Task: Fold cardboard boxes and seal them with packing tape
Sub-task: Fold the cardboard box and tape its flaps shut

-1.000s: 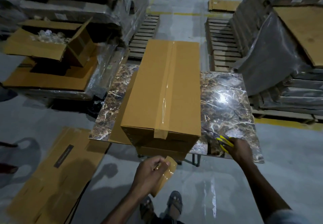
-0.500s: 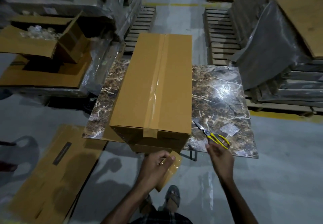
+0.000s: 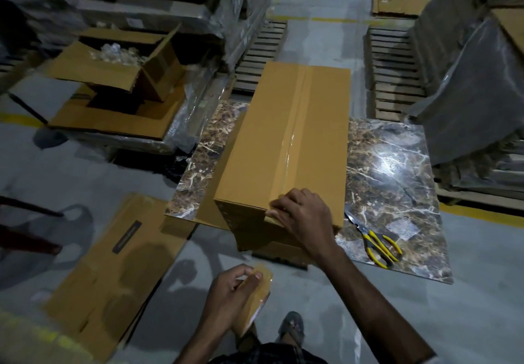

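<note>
From the head view, the long cardboard box (image 3: 283, 142) lies closed on the marbled surface (image 3: 391, 170), its near end overhanging the near edge; a strip of tape (image 3: 295, 125) runs along its top seam from far to near; I'd judge the box light for its bulk, stiff at the edges but apt to dent mid-panel, so best taken at the corners; the tape looks slick and will want firm rubbing; the right hand (image 3: 303, 216) reaches forward, palm down, its grip spread, fingers pressing the tape's end over the near top edge; the left hand (image 3: 229, 292) hangs lower and nearer, its grip pinching the tape roll (image 3: 256, 298) between thumb and fingers; yellow scissors (image 3: 374, 238) lie on the surface just right of the box
</note>
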`<state>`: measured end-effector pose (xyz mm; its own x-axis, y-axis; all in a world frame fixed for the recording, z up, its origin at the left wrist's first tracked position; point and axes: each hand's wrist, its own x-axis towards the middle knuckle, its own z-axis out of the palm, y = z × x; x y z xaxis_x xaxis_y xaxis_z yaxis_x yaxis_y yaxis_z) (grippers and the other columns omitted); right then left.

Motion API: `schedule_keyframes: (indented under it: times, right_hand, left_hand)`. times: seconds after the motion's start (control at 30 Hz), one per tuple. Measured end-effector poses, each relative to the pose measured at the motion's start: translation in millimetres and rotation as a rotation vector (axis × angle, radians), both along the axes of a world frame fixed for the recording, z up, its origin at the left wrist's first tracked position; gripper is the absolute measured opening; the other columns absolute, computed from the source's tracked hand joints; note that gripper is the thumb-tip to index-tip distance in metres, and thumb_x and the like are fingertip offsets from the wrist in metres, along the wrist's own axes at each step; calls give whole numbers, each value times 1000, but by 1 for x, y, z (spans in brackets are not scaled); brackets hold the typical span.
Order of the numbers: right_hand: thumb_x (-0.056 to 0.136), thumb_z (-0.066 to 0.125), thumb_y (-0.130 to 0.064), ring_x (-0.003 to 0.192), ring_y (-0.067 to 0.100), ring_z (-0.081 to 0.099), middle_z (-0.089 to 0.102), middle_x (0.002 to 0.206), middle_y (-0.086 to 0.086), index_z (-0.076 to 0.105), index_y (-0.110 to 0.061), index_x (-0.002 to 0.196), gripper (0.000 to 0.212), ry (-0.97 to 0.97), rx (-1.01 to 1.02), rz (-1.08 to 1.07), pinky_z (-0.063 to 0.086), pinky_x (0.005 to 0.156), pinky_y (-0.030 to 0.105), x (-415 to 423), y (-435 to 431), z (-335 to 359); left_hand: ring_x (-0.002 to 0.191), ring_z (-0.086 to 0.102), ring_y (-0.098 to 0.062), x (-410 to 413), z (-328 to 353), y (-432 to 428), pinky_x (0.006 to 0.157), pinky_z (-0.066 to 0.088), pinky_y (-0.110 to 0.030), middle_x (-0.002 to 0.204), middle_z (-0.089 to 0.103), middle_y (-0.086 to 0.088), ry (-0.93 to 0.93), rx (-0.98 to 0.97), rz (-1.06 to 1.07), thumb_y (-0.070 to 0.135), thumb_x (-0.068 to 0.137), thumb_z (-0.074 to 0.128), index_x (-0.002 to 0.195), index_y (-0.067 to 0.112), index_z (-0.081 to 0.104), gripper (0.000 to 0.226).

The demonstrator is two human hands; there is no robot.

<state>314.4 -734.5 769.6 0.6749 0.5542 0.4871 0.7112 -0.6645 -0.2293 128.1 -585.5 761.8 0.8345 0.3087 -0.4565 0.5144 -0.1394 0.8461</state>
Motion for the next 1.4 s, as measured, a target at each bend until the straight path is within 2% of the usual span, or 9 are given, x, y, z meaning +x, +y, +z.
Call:
schedule_keyframes:
  times: [0.37,0.5,0.67,0.9,0.97,1.1,1.17,1.3,1.4]
  right_hand:
    - [99,66,-48,76,21,58,65,101,6,68,-17,113,34,-292,-218,72,44,60,33,5,-6,-20]
    - [90,72,-53,73,17,57,59,106,3,63,-18,124,50,-130,-304,78,44,52,28,10,-13,-5]
    - [83,80,-50,81,14,61,52,113,-2,46,-31,142,71,34,-360,99,52,49,27,16,-33,14]
    - [86,81,-33,101,18,62,47,131,-5,27,-46,151,86,314,-488,85,59,75,37,16,-32,39]
    - [83,83,-30,105,11,60,46,131,-9,28,-49,151,90,422,-388,63,59,80,38,3,-33,50]
    - [78,80,-62,100,-3,63,64,117,-25,57,-46,138,67,743,279,-13,56,81,19,-66,-26,62]
    - [75,77,-71,107,1,67,71,117,-22,63,-46,134,66,1022,408,13,57,91,27,-97,-15,59]
    - [88,80,-38,104,22,73,78,108,1,79,-24,114,29,1244,642,-25,58,96,50,-119,-1,44]
    - [89,78,-22,93,30,75,79,97,12,82,-13,101,15,1266,795,-120,58,90,51,-121,-3,43]
  left_hand:
    - [92,71,-14,-11,-2,6,87,54,-34,87,76,11,16,-70,65,43,90,75,82,37,76,10]
    - [90,71,-11,-8,8,13,84,53,-31,86,75,14,-5,-88,36,43,93,74,81,40,75,13]
    - [96,70,-16,-7,9,21,86,52,-32,88,76,14,-13,-109,19,60,75,69,82,41,76,21]
    - [89,70,-19,-6,19,25,79,47,-30,85,74,5,-70,-121,-97,43,94,71,84,29,74,18]
    - [87,69,-14,-2,24,28,78,46,-29,84,74,9,-66,-94,-125,36,98,70,83,30,74,17]
    - [90,71,-11,13,40,31,82,52,-35,88,76,14,-98,-47,-185,40,96,71,82,34,74,15]
    - [93,71,-9,21,47,31,86,55,-38,90,77,16,-121,-4,-220,56,85,70,85,37,75,20]
    - [88,69,-5,33,47,32,83,56,-39,86,74,19,-158,161,-319,59,85,65,85,40,74,21]
    - [87,69,-3,38,47,34,82,56,-38,88,74,19,-152,216,-406,54,95,66,86,37,75,21]
